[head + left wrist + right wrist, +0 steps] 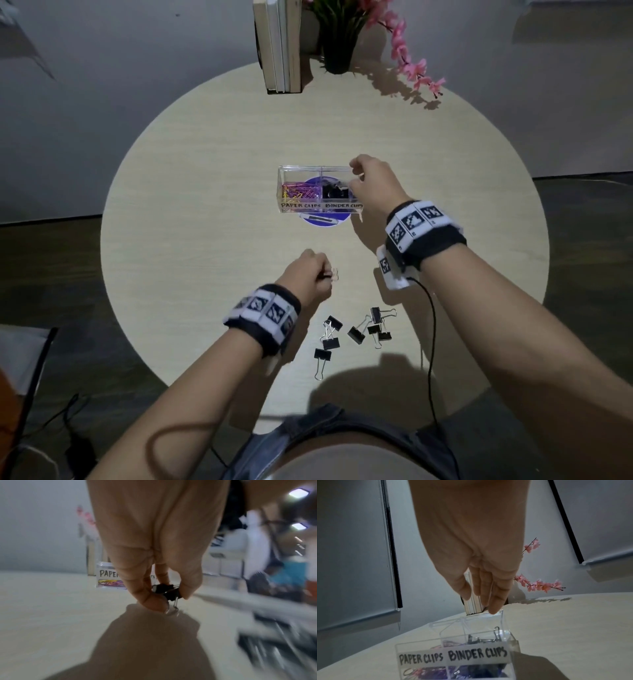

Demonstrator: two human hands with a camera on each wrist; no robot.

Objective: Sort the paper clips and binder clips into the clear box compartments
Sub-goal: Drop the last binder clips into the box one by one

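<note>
- the left hand (pixel 154 555) pinched a black binder clip (pixel 165 591) between thumb and fingers (pixel 152 601), just above the bench (pixel 205 240), nearer the person than the clear box (pixel 318 192).
- the right hand (pixel 376 185) hung over the right end of the clear box, its fingers (pixel 496 599) straight and close together, pointing down, holding nothing; the tips were at the box's far right corner, touching or just short of it i could not tell.
- the clear box stood near the middle of the bench on a purple disc (pixel 323 219), with two compartments labelled "paper clips" and "binder clips".
- coloured paper clips (pixel 299 195) lay in the left compartment, and black binder clips (pixel 334 193) lay in the right one.
- loose binder clips (pixel 356 330) lay scattered on the bench near the person, between the two forearms.
- upright books (pixel 279 44), a dark pot (pixel 337 51) and pink flowers (pixel 411 61) stood at the far edge of the bench.
</note>
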